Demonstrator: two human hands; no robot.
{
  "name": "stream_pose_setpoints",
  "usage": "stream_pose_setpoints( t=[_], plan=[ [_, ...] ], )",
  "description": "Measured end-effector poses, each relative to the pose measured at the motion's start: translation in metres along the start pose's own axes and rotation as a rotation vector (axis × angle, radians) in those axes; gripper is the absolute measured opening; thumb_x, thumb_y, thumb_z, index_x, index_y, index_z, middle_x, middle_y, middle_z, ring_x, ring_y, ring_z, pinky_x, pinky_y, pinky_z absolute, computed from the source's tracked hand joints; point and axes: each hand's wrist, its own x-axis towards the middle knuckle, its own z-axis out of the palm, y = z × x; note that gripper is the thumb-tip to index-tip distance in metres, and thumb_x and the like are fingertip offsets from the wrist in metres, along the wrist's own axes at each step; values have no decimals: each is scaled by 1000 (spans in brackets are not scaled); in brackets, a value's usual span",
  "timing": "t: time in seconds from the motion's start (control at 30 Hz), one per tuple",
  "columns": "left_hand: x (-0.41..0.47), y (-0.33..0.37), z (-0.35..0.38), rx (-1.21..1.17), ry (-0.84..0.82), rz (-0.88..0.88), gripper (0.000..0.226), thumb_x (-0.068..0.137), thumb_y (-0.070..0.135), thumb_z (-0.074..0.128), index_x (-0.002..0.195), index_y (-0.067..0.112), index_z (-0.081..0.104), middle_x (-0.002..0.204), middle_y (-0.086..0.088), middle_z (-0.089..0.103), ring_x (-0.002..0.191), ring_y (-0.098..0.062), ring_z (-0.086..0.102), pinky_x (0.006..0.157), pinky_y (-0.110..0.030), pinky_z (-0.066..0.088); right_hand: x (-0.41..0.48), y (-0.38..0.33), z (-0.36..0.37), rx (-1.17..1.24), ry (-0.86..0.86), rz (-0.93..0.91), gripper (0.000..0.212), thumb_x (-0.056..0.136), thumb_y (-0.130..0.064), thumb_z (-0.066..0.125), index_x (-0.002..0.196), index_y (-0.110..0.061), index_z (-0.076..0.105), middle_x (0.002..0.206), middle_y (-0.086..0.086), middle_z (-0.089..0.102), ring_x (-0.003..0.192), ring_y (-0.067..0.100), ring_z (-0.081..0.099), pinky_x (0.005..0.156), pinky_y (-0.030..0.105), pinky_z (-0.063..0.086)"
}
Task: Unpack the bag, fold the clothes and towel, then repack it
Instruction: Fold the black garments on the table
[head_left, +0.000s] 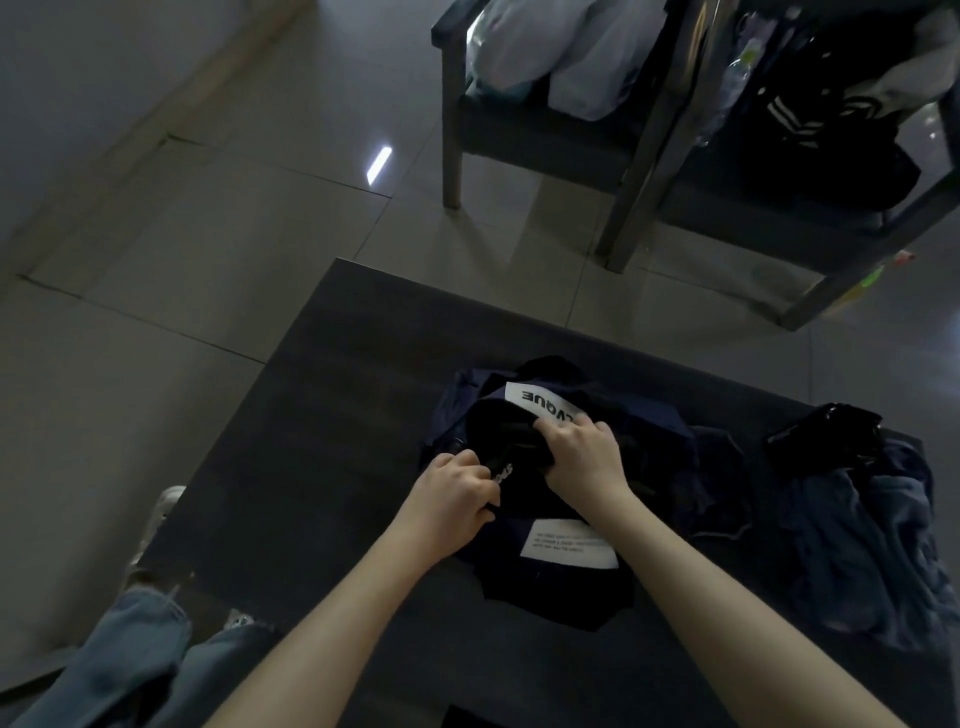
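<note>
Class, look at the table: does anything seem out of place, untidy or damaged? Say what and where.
Yes: the blue clothes at the right end of the table lie in a crumpled, unfolded heap beside the bag. Nothing looks spilled or torn.

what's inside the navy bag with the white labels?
A black garment is bunched at the mouth of the navy bag, gripped by the left hand and right hand. Anything beneath it is covered.
</note>
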Motion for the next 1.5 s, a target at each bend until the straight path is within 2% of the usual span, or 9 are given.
stream_pose_setpoints(
  t=[0.1, 0.2, 0.3, 0.4, 0.47, 0.53, 0.8, 1.23, 1.5],
  plan=[
    [1, -5, -6, -5, 38, -31, 29, 45, 23, 92, 65, 26, 72, 66, 13, 65, 72, -13, 64, 63, -31, 53, -2, -6, 13, -51, 57, -172, 35, 50, -17, 80, 83, -22, 68, 65, -3, 66, 71, 25, 65, 64, 31, 48],
    [2, -8, -9, 1, 48, -36, 29, 44, 21, 93, 63, 24, 72, 65, 12, 65, 71, -13, 64, 64, -30, 53, -5, -7, 23, -89, 68, -351, 39, 43, -16, 83, 78, -28, 69, 62, -9, 64, 67, 18, 62, 60, 28, 48],
    [1, -12, -8, -13, 64, -64, 28, 46, 18, 92, 65, 22, 72, 65, 11, 64, 71, -16, 63, 63, -32, 52, -5, -10, 25, 122, 51, -350, 44, 56, -11, 79, 97, -22, 71, 86, -7, 71, 83, 21, 65, 73, 34, 52],
    [-2, -18, -4, 5, 19, -112, 22, 54, 19, 89, 71, 21, 74, 71, 8, 68, 78, -19, 64, 68, -35, 50, -5, -12, 24, 261, -59, -342, 53, 72, -9, 68, 124, -15, 61, 127, 4, 61, 119, 28, 53, 99, 44, 43],
    [-2, -16, -4, 17, -86, -136, 17, 74, 22, 77, 90, 19, 75, 89, 5, 71, 98, -21, 60, 83, -36, 43, -13, -8, 24, 325, -73, -283, 58, 77, -12, 64, 134, -14, 53, 140, 6, 50, 130, 27, 43, 108, 41, 34],
    [-2, -13, 1, 53, -182, -169, 23, 88, 28, 62, 108, 22, 70, 108, 7, 67, 112, -16, 50, 93, -31, 35, -26, -1, 23, 392, -12, -197, 54, 78, -15, 63, 132, -14, 54, 135, 5, 54, 127, 25, 46, 107, 41, 36],
    [14, 12, 6, -117, -220, -313, 35, 98, 32, 46, 131, 24, 53, 132, 8, 53, 123, -14, 45, 102, -32, 34, -80, 33, 19, 577, -30, 152, 46, 91, -22, 59, 136, -16, 50, 134, 0, 54, 127, 15, 45, 104, 26, 36],
    [56, 147, 32, -181, -234, -221, 35, 99, 28, 44, 132, 21, 54, 134, 3, 52, 122, -18, 47, 102, -34, 39, -173, 141, 14, 784, 72, 479, 42, 92, -16, 58, 134, -13, 51, 128, 3, 59, 118, 15, 54, 96, 25, 44],
    [94, 261, 124, -289, -253, -309, 33, 99, 27, 44, 130, 23, 56, 133, 8, 53, 122, -13, 48, 103, -33, 39, -247, 267, 60, 779, 51, 565, 42, 93, -16, 56, 134, -11, 50, 132, 5, 56, 122, 19, 51, 100, 29, 43]
  ],
)
